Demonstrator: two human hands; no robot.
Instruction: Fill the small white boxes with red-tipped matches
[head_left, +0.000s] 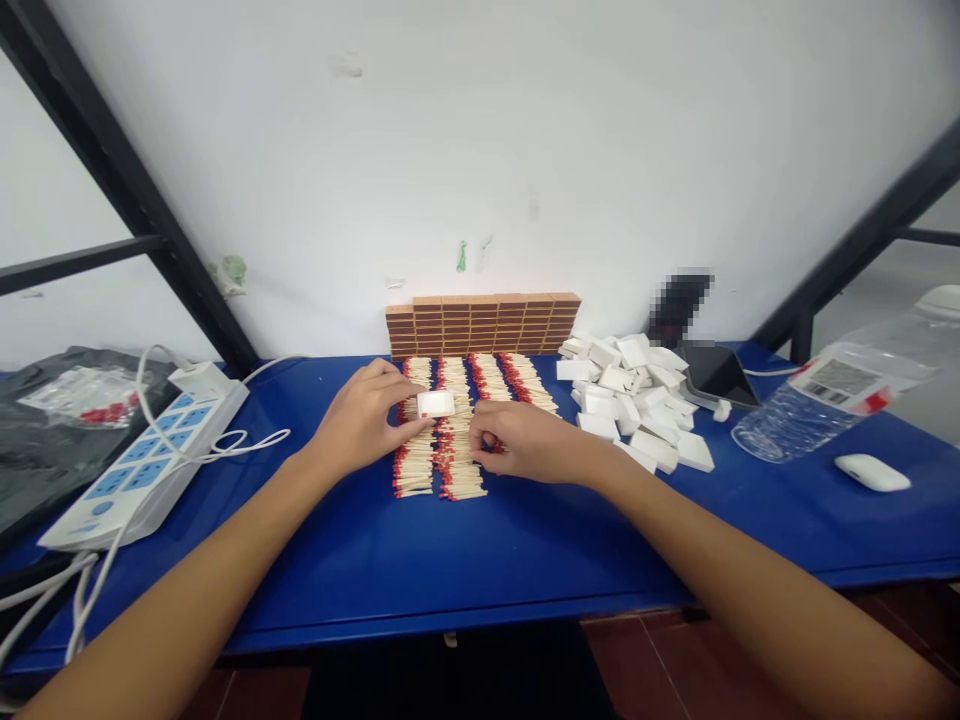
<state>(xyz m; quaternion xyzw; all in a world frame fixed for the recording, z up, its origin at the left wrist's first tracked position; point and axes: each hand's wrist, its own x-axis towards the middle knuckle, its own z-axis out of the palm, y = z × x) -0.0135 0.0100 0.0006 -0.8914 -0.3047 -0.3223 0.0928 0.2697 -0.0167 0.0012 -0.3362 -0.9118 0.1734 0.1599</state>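
The small white tray sits, in the head view, over the two left columns of red-headed matches, near the middle of the blue bench. The left hand comes in from its side with thumb and fingers bent round the tray's near end, pinching it with only a narrow gap between them, the width of the tray's end. The right hand is curled over the lower part of the two right columns, its thumb and fingertips drawn close together beside the second column; whether it has hold of a match cannot be told. The matches lie in four columns, mostly with their heads to the left, running back towards a low wall of stacked brown boxes that stands against the white wall. To the right of the columns is a loose heap of white trays, tumbled at many angles. Beyond it lie a dark device, a clear plastic bottle tilted over the bench, and a white rounded case. On the left, a white power strip with blue socket panels lies slantwise with white cables around it, next to a dark plastic bag topped by a clear packet holding something red
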